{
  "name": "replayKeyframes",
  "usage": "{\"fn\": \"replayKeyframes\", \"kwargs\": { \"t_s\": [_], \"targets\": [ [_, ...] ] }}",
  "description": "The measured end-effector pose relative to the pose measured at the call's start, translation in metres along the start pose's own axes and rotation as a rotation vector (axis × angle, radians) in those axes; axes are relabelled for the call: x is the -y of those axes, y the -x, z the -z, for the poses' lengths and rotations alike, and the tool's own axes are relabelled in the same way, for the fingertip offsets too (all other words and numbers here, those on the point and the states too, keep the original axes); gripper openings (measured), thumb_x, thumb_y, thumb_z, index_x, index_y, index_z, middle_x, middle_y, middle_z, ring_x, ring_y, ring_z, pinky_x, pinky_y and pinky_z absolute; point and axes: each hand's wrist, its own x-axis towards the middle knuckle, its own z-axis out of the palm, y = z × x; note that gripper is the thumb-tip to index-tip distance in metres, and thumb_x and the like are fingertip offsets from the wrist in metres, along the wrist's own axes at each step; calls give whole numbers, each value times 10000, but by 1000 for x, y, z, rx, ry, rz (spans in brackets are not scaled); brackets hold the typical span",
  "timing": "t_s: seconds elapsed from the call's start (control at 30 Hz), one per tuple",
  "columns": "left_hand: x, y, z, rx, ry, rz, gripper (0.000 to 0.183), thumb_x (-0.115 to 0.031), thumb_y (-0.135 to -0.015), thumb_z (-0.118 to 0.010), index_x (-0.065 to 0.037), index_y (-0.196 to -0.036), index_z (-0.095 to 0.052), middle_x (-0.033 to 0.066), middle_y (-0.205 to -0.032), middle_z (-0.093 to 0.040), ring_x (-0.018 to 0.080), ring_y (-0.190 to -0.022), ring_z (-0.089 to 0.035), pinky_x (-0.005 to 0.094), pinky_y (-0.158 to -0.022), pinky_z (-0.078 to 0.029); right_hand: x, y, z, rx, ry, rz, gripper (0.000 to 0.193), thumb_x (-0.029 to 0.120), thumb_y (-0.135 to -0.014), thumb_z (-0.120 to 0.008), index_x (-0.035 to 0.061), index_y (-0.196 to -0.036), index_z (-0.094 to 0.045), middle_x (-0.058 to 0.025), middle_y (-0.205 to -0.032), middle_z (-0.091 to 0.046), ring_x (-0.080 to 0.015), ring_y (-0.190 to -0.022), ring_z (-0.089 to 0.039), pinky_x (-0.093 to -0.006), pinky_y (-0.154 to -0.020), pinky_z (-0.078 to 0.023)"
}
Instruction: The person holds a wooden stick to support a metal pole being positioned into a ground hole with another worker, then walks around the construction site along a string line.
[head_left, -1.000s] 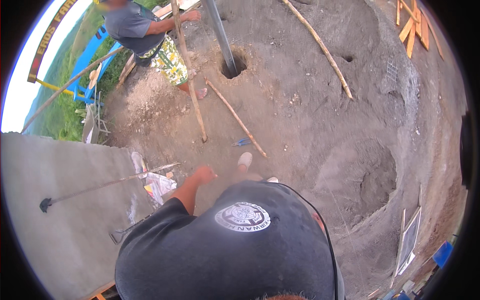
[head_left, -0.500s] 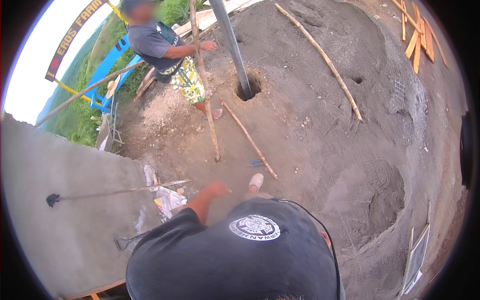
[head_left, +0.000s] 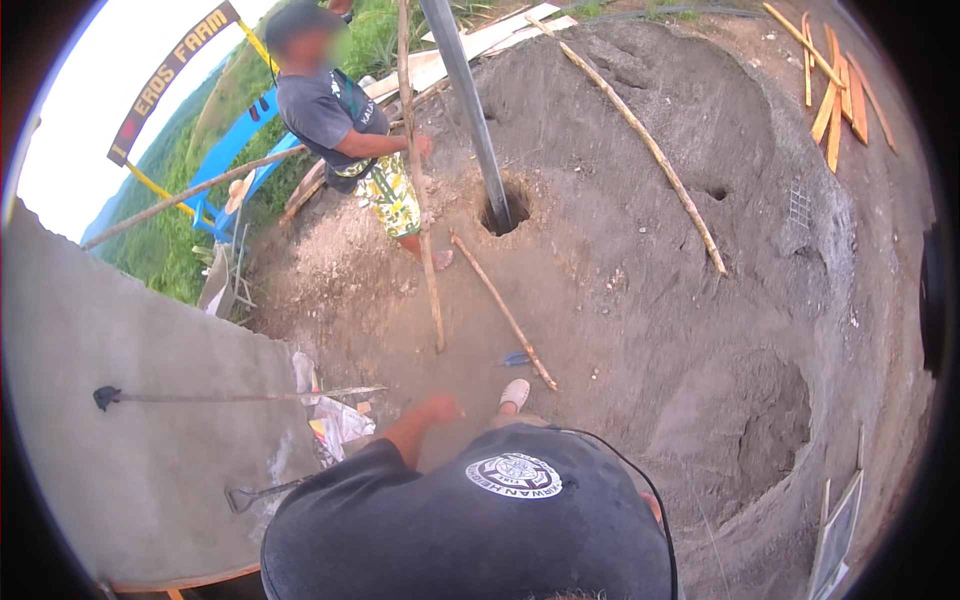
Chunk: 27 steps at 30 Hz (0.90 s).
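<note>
My left hand (head_left: 440,408) hangs in front of me on the left, above the dirt; it is blurred and its fingers are not clear. At the right edge of my dark shirt a small part of my right hand (head_left: 652,506) shows, its fingers hidden. Nearest ahead lie a thin wooden pole (head_left: 503,310) and a small blue tool (head_left: 517,359), perhaps pliers. My light-coloured shoe (head_left: 515,393) stands just behind them. Farther off, a grey metal post (head_left: 467,95) leans in a dug hole (head_left: 517,208).
A co-worker (head_left: 350,130) stands left of the post, a hand at an upright wooden pole (head_left: 424,235). Another long pole (head_left: 640,130) lies on the grey sand heap (head_left: 760,200). At left, a shovel (head_left: 240,397) and a long-handled tool (head_left: 215,398) lie by the concrete wall (head_left: 120,470).
The whole scene sits a little lower in the picture, as my view has tilted up. My left hand stays in about the same place. The co-worker remains beside the upright pole.
</note>
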Motion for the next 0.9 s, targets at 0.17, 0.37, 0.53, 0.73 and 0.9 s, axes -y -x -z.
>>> {"fn": "replayKeyframes", "kwargs": {
  "t_s": [0.17,0.37,0.53,0.73,0.9],
  "targets": [
    [-16,8,17,-13,13,-1,452,-424,-825,-489,-37,-1020,-616,201,-1058,-580,357,-1001,-535,425,-864,-411,25,12,4,-28,-93,-59,173,51,-707,-580,-39,-849,-622,-95,-693,-612,-168,-616,-588,-279,-557,-474],
    [-20,8,21,54,-47,43,462,-437,-820,-486,-42,-1022,-617,203,-1061,-580,357,-1007,-536,426,-871,-410,30,15,1,-16,-279,-33,133,6,-714,-536,-45,-815,-604,-65,-614,-576,-138,-528,-559,-245,-478,-448],
    [-9,2,13,-77,20,-26,459,-443,-808,-493,-33,-959,-635,215,-992,-598,372,-947,-555,436,-825,-428,19,9,1,232,-491,-158,105,5,-712,-538,-30,-784,-606,-51,-598,-563,-132,-529,-554,-235,-473,-444],
    [0,-7,6,5,30,-1,403,-415,-827,-498,-67,-966,-646,171,-1001,-607,341,-969,-547,455,-841,-409,31,32,-9,-3,-194,-135,143,36,-691,-571,-10,-812,-631,-80,-632,-597,-158,-576,-579,-285,-525,-461],
    [6,-9,4,-32,56,-42,440,-433,-801,-514,-35,-942,-636,215,-947,-609,372,-897,-572,430,-795,-440,42,40,-5,-82,41,-72,206,87,-687,-598,11,-873,-641,-118,-707,-632,-206,-696,-614,-342,-659,-471]
  ]
}}
